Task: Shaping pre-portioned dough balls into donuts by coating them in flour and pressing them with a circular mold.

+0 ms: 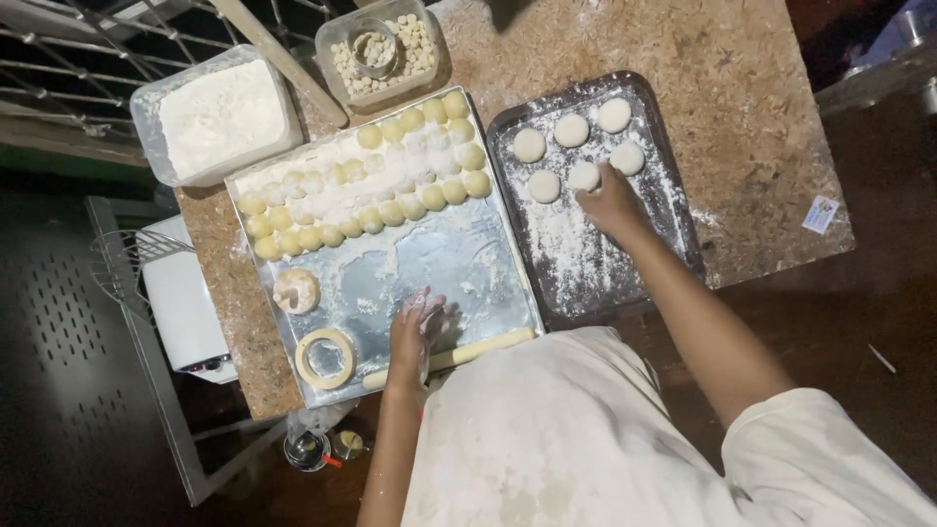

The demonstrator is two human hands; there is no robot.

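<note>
- The right hand (613,203) is stretched out over the dark tray (673,210), palm down, its fingertips set on a white dough disc (584,176).
- Whether that disc is pinched or only touched cannot be told; the fingers are seen held close together.
- Five more discs (571,130) are laid in the floured far half of the dark tray, just beside the touched one, none of them overlapping.
- The left hand (418,327) is laid on the steel tray (488,273), floured, fingers loosely together and curled down onto the metal; nothing is seen gripped in it.
- A rolling pin (483,347) is laid along the near edge of the steel tray, partly hidden under the left wrist.
- Rows of yellow dough balls (390,210) are packed at the far end of the steel tray, dusted with flour.
- A round cutter ring (325,358) and a flattened dough piece (296,290) are placed near the tray's left corner, apart from the left hand.
- A tub of flour (223,117) and a tub of small filling balls (381,49) are set beyond the steel tray on the board.
</note>
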